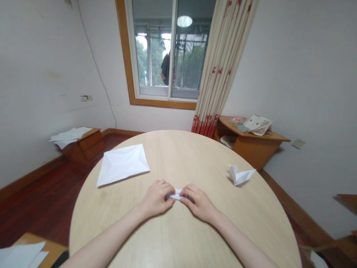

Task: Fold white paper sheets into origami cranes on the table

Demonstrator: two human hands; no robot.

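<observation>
Near the middle of the round table, a small strip of folded white paper [176, 194] is held between both hands. My left hand [158, 197] grips its left end, the thumb below and the fingers curled over it. Its right end sits in my right hand [197, 201], pinched between thumb and bent fingers. Much of the paper is hidden under the fingers, so its full shape cannot be made out. To the right lies a folded paper bird [240, 176], apart from the hands. A stack of white paper sheets [124, 163] rests to the left, also untouched.
The pale round wooden table [189, 149] fills the foreground. Beyond it are a low wooden cabinet [90, 143] with papers on top, a corner desk [251, 149] with a cloth bag [258, 124], and a curtain [220, 70] beside the window. More paper [22, 255] lies at lower left.
</observation>
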